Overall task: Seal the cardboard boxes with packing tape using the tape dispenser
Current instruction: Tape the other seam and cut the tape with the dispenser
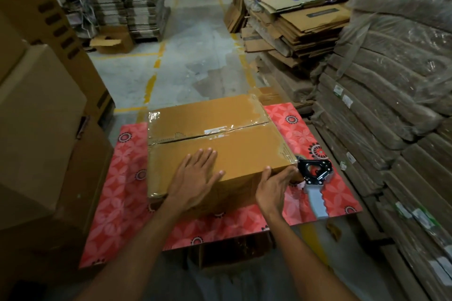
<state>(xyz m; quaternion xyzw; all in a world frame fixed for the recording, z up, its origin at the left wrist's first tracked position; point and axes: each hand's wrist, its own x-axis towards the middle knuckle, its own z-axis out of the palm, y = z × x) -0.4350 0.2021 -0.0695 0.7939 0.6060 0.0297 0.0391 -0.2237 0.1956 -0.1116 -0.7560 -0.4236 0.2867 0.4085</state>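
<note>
A brown cardboard box (215,139) lies on a table with a red flowered cover (122,190). Clear tape runs along its middle seam and over its left and right edges. My left hand (195,173) presses flat on the box top near the front edge, fingers spread. My right hand (275,184) is at the box's front right corner, thumb on the top edge and fingers against the side. The tape dispenser (315,178), black metal head with a grey handle, lies on the cover just right of that corner, touching or nearly touching my fingers.
Stacked cardboard boxes (41,110) stand close on the left. Wrapped bundles of flat cardboard (391,105) rise on the right, with loose flattened cartons (300,22) behind. A concrete aisle (186,56) with yellow lines runs ahead beyond the table.
</note>
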